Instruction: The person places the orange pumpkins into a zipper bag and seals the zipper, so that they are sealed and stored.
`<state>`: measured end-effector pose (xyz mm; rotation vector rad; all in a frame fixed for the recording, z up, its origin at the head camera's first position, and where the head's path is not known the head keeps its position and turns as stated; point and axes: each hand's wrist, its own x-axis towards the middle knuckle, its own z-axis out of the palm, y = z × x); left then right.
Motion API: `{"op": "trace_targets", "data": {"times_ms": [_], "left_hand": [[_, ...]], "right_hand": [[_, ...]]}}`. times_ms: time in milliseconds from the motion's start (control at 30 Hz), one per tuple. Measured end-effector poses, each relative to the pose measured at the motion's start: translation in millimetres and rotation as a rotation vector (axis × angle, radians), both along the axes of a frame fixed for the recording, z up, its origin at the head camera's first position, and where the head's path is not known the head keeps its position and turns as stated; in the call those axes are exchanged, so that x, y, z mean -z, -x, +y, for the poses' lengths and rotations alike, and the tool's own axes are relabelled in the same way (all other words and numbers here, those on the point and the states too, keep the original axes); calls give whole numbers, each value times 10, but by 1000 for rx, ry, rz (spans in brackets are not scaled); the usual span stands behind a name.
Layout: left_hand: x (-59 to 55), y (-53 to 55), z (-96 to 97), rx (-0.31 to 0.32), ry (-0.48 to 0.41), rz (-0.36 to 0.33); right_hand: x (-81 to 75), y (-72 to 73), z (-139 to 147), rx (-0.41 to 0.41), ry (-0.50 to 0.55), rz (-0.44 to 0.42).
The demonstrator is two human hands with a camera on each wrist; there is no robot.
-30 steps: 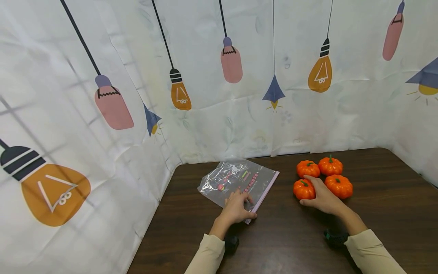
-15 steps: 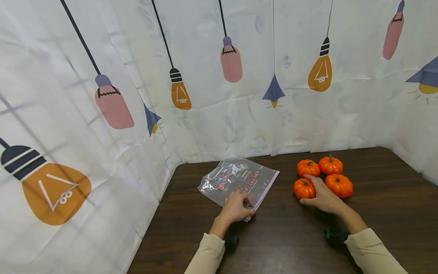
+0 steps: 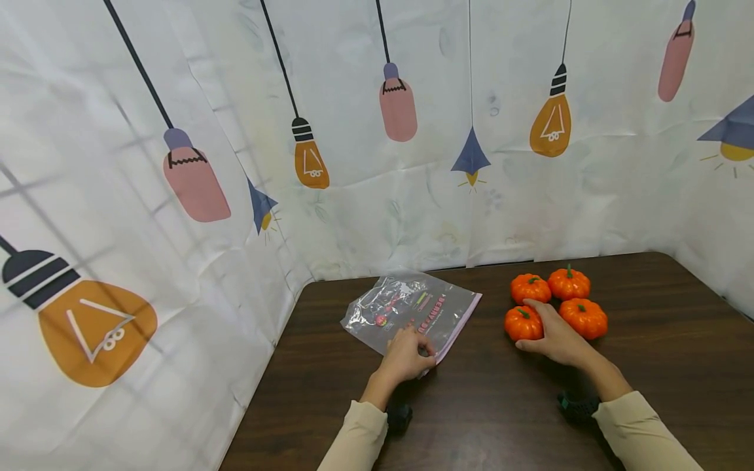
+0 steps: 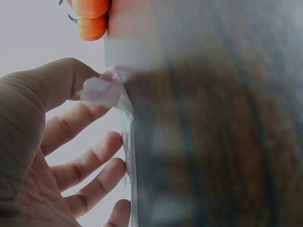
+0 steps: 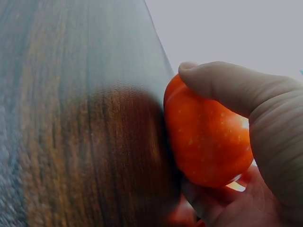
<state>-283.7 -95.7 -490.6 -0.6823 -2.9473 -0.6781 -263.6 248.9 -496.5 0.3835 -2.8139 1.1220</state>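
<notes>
A clear zip bag (image 3: 406, 307) with pink printing and a pink-edged strip lies flat on the dark wooden table. My left hand (image 3: 403, 356) pinches its near corner between thumb and forefinger; the other fingers are spread beside the film (image 4: 127, 127). To the right, several small orange pumpkins sit grouped together. My right hand (image 3: 556, 337) grips the near-left pumpkin (image 3: 523, 324), thumb on one side and fingers round the other. In the right wrist view this pumpkin (image 5: 208, 135) still rests against the tabletop, and its underside is hidden.
Three other pumpkins stand close to the gripped one: back left (image 3: 531, 289), back right (image 3: 569, 284) and front right (image 3: 583, 319). Behind the table (image 3: 471, 418) hangs a white cloth (image 3: 365, 222) printed with lamps. Dark wrist devices sit under both forearms.
My left thumb has drawn in toward the forefinger, onto the bag's near corner, which is now creased. The right hand and the pumpkins have stayed put.
</notes>
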Motion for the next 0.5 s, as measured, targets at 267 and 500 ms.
{"op": "trace_targets", "data": {"times_ms": [267,500], "left_hand": [[-8,0,1,-14,22,34],[-27,2,-10,-75,-21,29]], "right_hand": [[-2,17,10,19,2,3],[-9,25,9,25,11,7]]}}
